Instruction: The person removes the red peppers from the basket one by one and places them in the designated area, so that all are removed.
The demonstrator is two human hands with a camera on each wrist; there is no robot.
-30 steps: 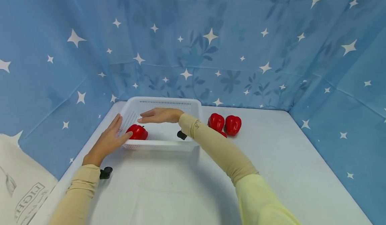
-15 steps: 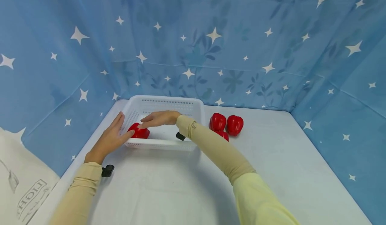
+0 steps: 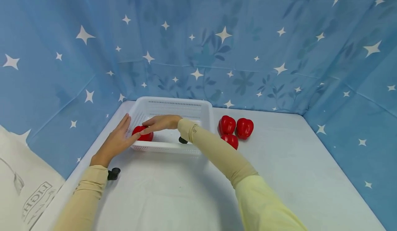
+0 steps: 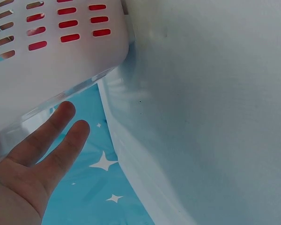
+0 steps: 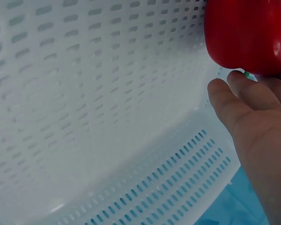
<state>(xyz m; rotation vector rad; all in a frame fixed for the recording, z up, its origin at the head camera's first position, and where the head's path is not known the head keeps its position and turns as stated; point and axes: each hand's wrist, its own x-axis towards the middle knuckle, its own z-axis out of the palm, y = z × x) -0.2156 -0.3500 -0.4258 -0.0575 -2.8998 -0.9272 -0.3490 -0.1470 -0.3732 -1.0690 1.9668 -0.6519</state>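
Observation:
A white perforated plastic basket (image 3: pixel 173 146) stands at the back left of the table, and one red bell pepper (image 3: pixel 148 137) lies in its left front corner. My right hand (image 3: pixel 165 122) reaches over the basket from the right, its extended fingertips at the pepper's stem end in the right wrist view. Straight fingers of my left hand (image 3: pixel 116 142) lie along the outside of the basket's left end, the thumb crossing the front rim towards the pepper. In the left wrist view, two left fingertips (image 4: pixel 77 131) show beside the basket wall (image 4: pixel 70 58), with red visible through its slots.
Right of the basket, three more red bell peppers (image 3: pixel 244 128) sit close together on the white table (image 3: pixel 294 176). A blue star-patterned curtain (image 3: pixel 186 45) borders the table at the back and sides. Pale printed cloth (image 3: pixel 28 179) lies at the lower left.
My right hand has lowered to the pepper inside the basket, its fingers now overlapping it. My left hand stays at the basket's left end. The view has shifted slightly.

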